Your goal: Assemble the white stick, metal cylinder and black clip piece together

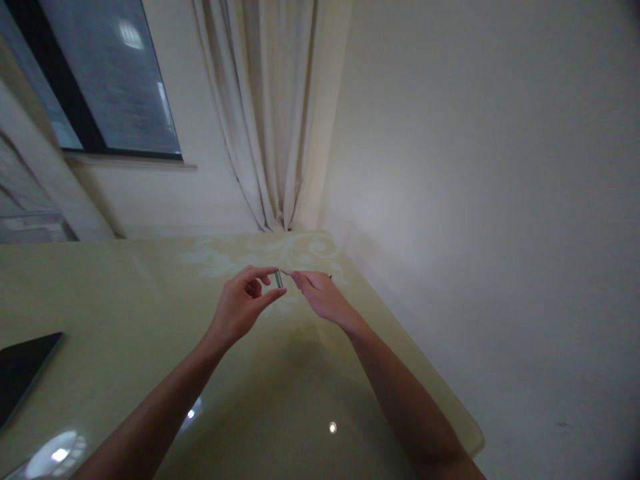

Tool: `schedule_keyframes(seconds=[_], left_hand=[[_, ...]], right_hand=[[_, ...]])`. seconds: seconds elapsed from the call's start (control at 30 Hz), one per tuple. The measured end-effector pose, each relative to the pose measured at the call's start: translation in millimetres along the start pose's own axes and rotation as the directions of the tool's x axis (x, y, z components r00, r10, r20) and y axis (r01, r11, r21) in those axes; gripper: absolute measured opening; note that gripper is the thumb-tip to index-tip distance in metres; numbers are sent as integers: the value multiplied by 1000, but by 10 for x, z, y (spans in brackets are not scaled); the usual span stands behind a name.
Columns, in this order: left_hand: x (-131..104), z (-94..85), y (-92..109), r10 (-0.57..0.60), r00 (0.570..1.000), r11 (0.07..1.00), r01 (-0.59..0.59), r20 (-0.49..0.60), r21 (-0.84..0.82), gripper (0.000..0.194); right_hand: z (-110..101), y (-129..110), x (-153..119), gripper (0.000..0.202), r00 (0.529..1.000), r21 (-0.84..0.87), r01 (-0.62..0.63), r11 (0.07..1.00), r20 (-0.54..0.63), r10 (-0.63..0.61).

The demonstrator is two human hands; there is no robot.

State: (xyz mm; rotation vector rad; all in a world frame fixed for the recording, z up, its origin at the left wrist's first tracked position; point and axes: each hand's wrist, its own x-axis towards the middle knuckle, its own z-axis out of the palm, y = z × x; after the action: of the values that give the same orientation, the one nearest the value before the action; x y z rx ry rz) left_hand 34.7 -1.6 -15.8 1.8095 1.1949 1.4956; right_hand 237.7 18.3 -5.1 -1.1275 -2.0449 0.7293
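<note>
While the glossy pale-green table point(125, 333) spreads below, the bare left hand point(237, 307) spans a small green, dark-edged, flat piece point(279, 279), held nearly upright above the tabletop between thumb and fingertips. At its top, the bare right hand point(323, 295) pinches what looks like a thin pale strip point(285, 272). Light, even end pressure with a steady right wrist suits this grip.

The green-edged piece point(279, 279) and pale strip point(285, 272) are too small to identify; the left edge crops 1 dark slab point(25, 370).
</note>
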Motion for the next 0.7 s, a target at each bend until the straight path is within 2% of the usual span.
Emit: schedule_keyframes(seconds=[0.13, 0.27, 0.4, 0.57, 0.7], left_hand=[[0, -1, 13, 10, 1000, 1000, -10, -12, -1, 37], [-1, -6, 59, 14, 1000, 1000, -14, -6, 3, 36], [-9, -8, 84, 24, 1000, 1000, -24, -14, 8, 37], [-6, -10, 79, 17, 1000, 1000, -17, -10, 14, 36], [-2, -13, 72, 17, 1000, 1000, -17, -14, 8, 37]], right_hand=[[-1, -10, -3, 64, 998, 16, 41, 999, 37, -41], [-31, -27, -9, 65, 1000, -13, -6, 1000, -12, 5], [-42, -47, -14, 64, 998, 66, 18, 998, 51, -22], [-66, -20, -9, 61, 1000, 37, -17, 999, -17, 17], [-76, -16, -15, 60, 995, 129, 6, 992, 95, -19]])
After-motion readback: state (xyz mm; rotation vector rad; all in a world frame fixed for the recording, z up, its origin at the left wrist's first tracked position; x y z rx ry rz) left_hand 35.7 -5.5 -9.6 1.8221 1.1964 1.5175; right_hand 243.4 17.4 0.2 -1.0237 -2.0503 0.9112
